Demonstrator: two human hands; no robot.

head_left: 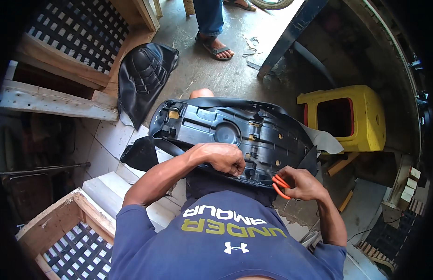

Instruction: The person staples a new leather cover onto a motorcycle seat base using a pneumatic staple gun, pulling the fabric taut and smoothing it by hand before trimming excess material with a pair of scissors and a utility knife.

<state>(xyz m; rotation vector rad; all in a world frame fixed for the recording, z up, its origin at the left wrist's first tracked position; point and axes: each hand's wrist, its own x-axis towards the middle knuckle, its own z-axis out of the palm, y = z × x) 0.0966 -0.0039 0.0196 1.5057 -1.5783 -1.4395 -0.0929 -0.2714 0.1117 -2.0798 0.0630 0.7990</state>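
Across my lap lies an upturned motorcycle seat (197, 122), its black plastic base facing up and a loose black cover (221, 101) around its rim. My left hand (225, 158) is closed at the near edge of the base, knuckles up. What its fingers pinch is hidden beneath them. Orange-handled pliers (281, 182) are in my right hand (304, 183), by the near right part of the seat. Their jaws are hard to make out against the black base.
A black quilted seat cover (144, 70) hangs by wooden frames with woven black straps (81, 35) at left. Another strapped frame (62, 224) stands lower left. To the right is a yellow plastic stool (370, 116). Beyond the seat, a person's sandalled foot (216, 49) rests on the floor.
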